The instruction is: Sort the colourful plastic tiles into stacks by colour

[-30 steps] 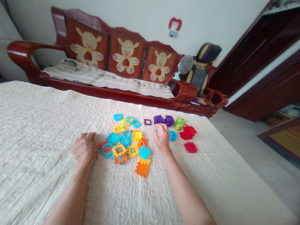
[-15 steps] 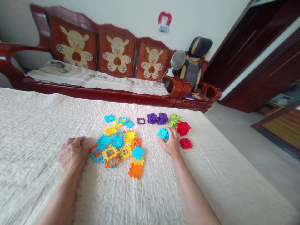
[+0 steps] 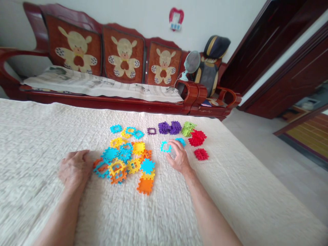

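My right hand (image 3: 178, 158) is at a light blue frame piece (image 3: 165, 147), thumb and fingers curved at its right side. Just behind those fingers lies another blue piece (image 3: 180, 141), partly hidden. My left hand (image 3: 75, 168) rests on the white cover, left of a mixed pile of blue, yellow and orange pieces; its fingers are curled and partly out of sight. In that pile are a yellow window piece (image 3: 133, 166), a blue piece (image 3: 147, 166) and an orange square (image 3: 145, 186).
Purple pieces (image 3: 169, 127), a thin purple frame (image 3: 151, 131), green pieces (image 3: 188, 129) and red pieces (image 3: 197, 138) lie toward the far edge of the white cover (image 3: 164, 215). Beyond stand a wooden sofa (image 3: 128, 105) and a small fan (image 3: 192, 62).
My right hand has moved slightly left with a blue frame piece, which now shows apart from the other blue piece left behind it. The whole view has shifted a little.
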Available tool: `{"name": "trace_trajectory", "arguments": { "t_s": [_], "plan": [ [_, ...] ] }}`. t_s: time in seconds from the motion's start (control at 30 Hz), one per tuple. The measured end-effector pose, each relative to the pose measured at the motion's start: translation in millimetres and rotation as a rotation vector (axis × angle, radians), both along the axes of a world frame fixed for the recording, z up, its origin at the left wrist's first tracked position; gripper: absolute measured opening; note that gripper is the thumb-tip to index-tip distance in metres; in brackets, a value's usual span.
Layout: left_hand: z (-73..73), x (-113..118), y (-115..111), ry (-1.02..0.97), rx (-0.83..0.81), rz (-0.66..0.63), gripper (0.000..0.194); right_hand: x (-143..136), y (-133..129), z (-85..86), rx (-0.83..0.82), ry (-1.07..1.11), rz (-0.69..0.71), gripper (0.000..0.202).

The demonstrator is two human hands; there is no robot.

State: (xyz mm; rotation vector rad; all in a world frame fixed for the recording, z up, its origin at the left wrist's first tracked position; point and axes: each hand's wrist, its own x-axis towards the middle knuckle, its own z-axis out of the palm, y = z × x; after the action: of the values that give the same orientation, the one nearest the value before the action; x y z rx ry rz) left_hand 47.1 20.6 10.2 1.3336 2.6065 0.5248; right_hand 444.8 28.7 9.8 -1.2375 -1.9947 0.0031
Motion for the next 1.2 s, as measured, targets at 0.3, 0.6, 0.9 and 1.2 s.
{"name": "trace_trajectory", "arguments": {
  "t_s": [0.3,0.6,0.9,1.2],
  "plan": [
    [-5.9,-1.9,0.4,0.011,0.032,0.001,0.048,-21.6,-7.6,-6.7,-0.182,-0.028,0.086,0.047],
    [-2.7,-0.3,1.7,0.01,0.007,0.005,0.049,-53.7,-18.6,-2.8,-0.272,-0.153,-0.26,0.043],
    [-2.4,-0.9,1.0,0.028,-0.007,0.017,0.046,-33.1,-2.2,-9.0,-0.162,0.143,-0.216,0.041],
    [2.0,0.5,2.3,0.012,0.001,0.032,0.043,27.8,21.3,-1.6,0.012,0.213,-0.507,0.044]
  ]
}}
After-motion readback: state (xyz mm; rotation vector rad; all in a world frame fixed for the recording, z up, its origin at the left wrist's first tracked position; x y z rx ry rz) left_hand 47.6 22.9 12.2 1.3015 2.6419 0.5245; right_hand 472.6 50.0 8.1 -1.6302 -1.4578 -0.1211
